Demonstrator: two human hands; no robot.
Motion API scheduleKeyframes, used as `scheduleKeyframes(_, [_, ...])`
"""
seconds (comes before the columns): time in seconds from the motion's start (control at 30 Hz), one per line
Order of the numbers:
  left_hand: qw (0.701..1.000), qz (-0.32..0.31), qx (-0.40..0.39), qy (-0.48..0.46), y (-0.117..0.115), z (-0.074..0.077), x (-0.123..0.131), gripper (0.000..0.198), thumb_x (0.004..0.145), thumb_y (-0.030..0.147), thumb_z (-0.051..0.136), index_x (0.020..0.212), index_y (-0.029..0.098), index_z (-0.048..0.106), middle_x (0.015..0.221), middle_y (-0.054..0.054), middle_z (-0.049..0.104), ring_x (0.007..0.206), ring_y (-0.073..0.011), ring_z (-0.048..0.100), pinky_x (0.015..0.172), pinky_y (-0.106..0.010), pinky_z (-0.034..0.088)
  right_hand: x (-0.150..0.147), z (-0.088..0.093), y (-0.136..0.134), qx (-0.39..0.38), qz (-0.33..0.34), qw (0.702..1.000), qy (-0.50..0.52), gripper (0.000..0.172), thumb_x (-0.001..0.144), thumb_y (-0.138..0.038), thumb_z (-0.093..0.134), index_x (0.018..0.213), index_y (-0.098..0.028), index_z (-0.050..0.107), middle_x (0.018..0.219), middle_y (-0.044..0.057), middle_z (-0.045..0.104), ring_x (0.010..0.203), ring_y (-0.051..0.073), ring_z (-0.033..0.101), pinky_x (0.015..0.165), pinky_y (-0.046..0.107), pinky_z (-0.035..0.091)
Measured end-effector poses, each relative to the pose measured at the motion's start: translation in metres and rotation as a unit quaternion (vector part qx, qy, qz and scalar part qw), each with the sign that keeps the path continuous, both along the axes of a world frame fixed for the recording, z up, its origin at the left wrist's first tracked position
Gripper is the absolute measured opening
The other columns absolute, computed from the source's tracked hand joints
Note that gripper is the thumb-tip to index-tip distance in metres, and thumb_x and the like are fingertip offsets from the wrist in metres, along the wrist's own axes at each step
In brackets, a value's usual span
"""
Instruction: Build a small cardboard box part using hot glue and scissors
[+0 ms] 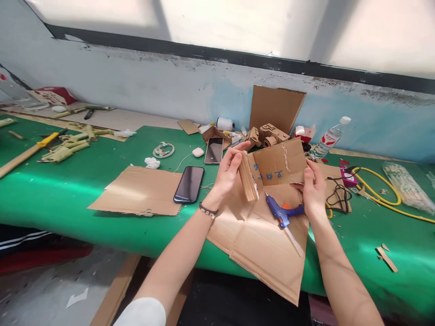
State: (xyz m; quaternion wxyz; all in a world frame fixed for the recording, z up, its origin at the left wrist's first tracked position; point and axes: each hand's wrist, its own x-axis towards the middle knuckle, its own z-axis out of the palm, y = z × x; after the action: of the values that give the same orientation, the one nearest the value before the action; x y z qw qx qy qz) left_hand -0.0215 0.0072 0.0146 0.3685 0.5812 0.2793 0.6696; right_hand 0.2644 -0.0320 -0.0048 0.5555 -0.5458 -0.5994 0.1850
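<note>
While both forearms reach in from the bottom edge, a folded cardboard piece (277, 164) is held up between the person's two bare hands, above a green-covered workbench (152, 240). The left hand (228, 171) is at its left end, thumb and fingers closed around a thick, layered side wall. The right hand (313, 189) grips the opposite end, fingers curled behind the edge and thumb in front. The piece's inner face, turned toward the viewer, has blue handwriting and whitish glue-like ridges.

Below it, on a large cardboard sheet (261, 253) overhanging the bench's near edge, lies a blue glue gun (283, 212). Its nozzle points up and left, and its handle end comes right beside the right hand; whether they touch cannot be told.

Left of the left forearm are a dark phone (189, 184) and a flat cardboard panel (136, 190). Behind the held piece, near the wall, stands a camera-shaped cardboard model (274, 134), with a clear bottle (329, 138) to its right.
</note>
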Motion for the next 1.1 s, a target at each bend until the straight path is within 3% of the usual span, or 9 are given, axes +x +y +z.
scheduleKeyframes(0.1, [0.996, -0.014, -0.070, -0.055, 0.006, -0.004, -0.006, 0.048, 0.105, 0.073, 0.071, 0.099, 0.026, 0.059, 0.152, -0.010, 0.078, 0.148, -0.0310, 0.071, 0.112, -0.045, 0.064, 0.044, 0.002, 0.002, -0.114, 0.020, 0.993, -0.002, 0.065, 0.120, -0.063, 0.034, 0.158, -0.020, 0.065, 0.114, 0.017, 0.088, 0.101, 0.031, 0.089, 0.086, 0.044, 0.073])
scheduleKeyframes(0.23, [0.990, -0.025, -0.125, -0.063, 0.007, -0.008, -0.005, 0.052, 0.100, 0.077, 0.075, 0.103, 0.026, 0.063, 0.137, -0.008, 0.082, 0.124, -0.0270, 0.077, 0.088, -0.034, 0.066, 0.087, -0.008, -0.024, -0.094, 0.173, 0.918, -0.345, 0.040, 0.112, -0.042, 0.057, 0.139, -0.025, 0.080, 0.135, 0.016, 0.086, 0.131, 0.035, 0.080, 0.111, 0.050, 0.066])
scheduleKeyframes(0.33, [0.992, -0.020, -0.113, -0.046, 0.006, -0.008, 0.000, 0.055, 0.097, 0.080, 0.078, 0.103, 0.026, 0.068, 0.123, -0.007, 0.084, 0.122, -0.0272, 0.077, 0.098, -0.037, 0.066, 0.088, -0.021, -0.043, -0.030, 0.235, 0.839, -0.490, 0.048, 0.104, -0.024, 0.064, 0.150, -0.026, 0.075, 0.143, 0.016, 0.082, 0.139, 0.036, 0.074, 0.112, 0.052, 0.064])
scheduleKeyframes(0.5, [0.996, 0.002, -0.086, -0.021, 0.006, -0.009, 0.003, 0.054, 0.096, 0.081, 0.077, 0.100, 0.027, 0.071, 0.110, -0.004, 0.084, 0.120, -0.0276, 0.080, 0.114, -0.043, 0.062, 0.053, -0.026, -0.052, 0.005, 0.175, 0.768, -0.616, 0.048, 0.094, -0.010, 0.065, 0.140, -0.019, 0.077, 0.121, 0.015, 0.083, 0.111, 0.033, 0.077, 0.094, 0.044, 0.059])
scheduleKeyframes(0.6, [0.996, 0.011, -0.086, -0.020, 0.008, -0.011, 0.002, 0.056, 0.096, 0.082, 0.077, 0.098, 0.027, 0.069, 0.109, -0.004, 0.084, 0.117, -0.0268, 0.081, 0.113, -0.043, 0.062, 0.042, -0.017, -0.052, 0.015, 0.174, 0.762, -0.624, 0.060, 0.089, -0.004, 0.066, 0.147, -0.020, 0.073, 0.114, 0.012, 0.083, 0.106, 0.031, 0.078, 0.094, 0.041, 0.057])
scheduleKeyframes(0.73, [0.994, 0.007, -0.103, -0.034, 0.010, -0.013, 0.001, 0.058, 0.095, 0.083, 0.077, 0.098, 0.026, 0.066, 0.112, -0.004, 0.084, 0.118, -0.0260, 0.080, 0.107, -0.040, 0.063, 0.072, 0.003, -0.048, -0.007, 0.207, 0.802, -0.561, 0.043, 0.107, -0.025, 0.063, 0.149, -0.027, 0.072, 0.145, 0.013, 0.079, 0.129, 0.033, 0.077, 0.108, 0.045, 0.059])
scheduleKeyframes(0.83, [0.993, 0.009, -0.113, -0.045, 0.010, -0.014, 0.000, 0.056, 0.098, 0.080, 0.076, 0.099, 0.026, 0.064, 0.112, -0.005, 0.083, 0.119, -0.0254, 0.079, 0.102, -0.037, 0.064, 0.116, 0.014, -0.038, -0.052, 0.074, 0.850, -0.519, 0.043, 0.115, -0.046, 0.054, 0.147, -0.027, 0.075, 0.150, 0.017, 0.078, 0.130, 0.037, 0.078, 0.109, 0.049, 0.061])
scheduleKeyframes(0.93, [0.992, 0.025, -0.107, -0.057, 0.012, -0.015, 0.000, 0.054, 0.099, 0.078, 0.075, 0.100, 0.026, 0.061, 0.113, -0.005, 0.082, 0.118, -0.0246, 0.079, 0.101, -0.036, 0.064, 0.145, 0.014, -0.027, -0.166, 0.017, 0.838, -0.520, 0.048, 0.113, -0.052, 0.049, 0.140, -0.026, 0.080, 0.132, 0.016, 0.085, 0.116, 0.038, 0.082, 0.091, 0.047, 0.065])
scheduleKeyframes(1.1, [0.990, 0.045, -0.107, -0.077, 0.014, -0.017, -0.002, 0.055, 0.098, 0.080, 0.076, 0.100, 0.027, 0.059, 0.112, -0.005, 0.083, 0.116, -0.0242, 0.079, 0.100, -0.036, 0.064, 0.151, 0.003, -0.019, -0.231, 0.056, 0.808, -0.539, 0.045, 0.110, -0.051, 0.055, 0.144, -0.031, 0.077, 0.137, 0.012, 0.084, 0.107, 0.032, 0.083, 0.080, 0.039, 0.060])
